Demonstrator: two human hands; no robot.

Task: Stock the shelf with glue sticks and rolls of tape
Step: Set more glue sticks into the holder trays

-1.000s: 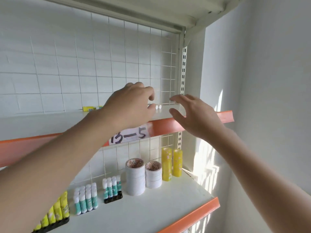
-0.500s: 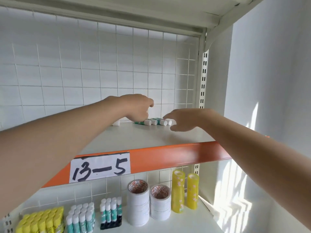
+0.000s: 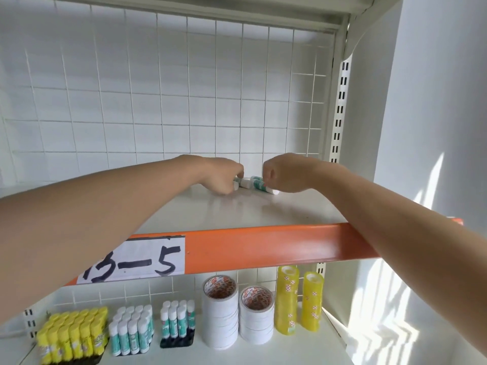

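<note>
Near the middle of the frame, a few green-and-white glue sticks (image 3: 257, 183) lie on their sides at the back of the upper shelf (image 3: 237, 212), close to the white wire grid (image 3: 168, 101) behind it; how many there are cannot be told, since both hands cover part of them; the left hand (image 3: 220, 177) comes in from the left with its fingers curled down over the left end of the sticks, gripping at least one; the right hand (image 3: 283, 173) comes in from the right, fingers curled, pinching the stick whose white cap points toward the lower right; the two hands sit just beside each other, knuckles toward the camera; the right forearm crosses over the orange front lip (image 3: 263, 246) of the shelf, and a white paper label (image 3: 134, 259) with handwritten figures ending in "5" sits on that lip at centre left, partly hidden by the left forearm; below, on the lower shelf (image 3: 263, 354), stand from left to right yellow glue sticks (image 3: 73, 335), two groups of green-and-white glue sticks (image 3: 131, 330), the right one in a black tray (image 3: 176, 343), two stacks of white tape rolls (image 3: 220, 309) and two columns of yellow tape rolls (image 3: 287, 301); a slotted white upright (image 3: 340, 106) runs down the right side of the frame beside a sunlit wall (image 3: 434, 180).
</note>
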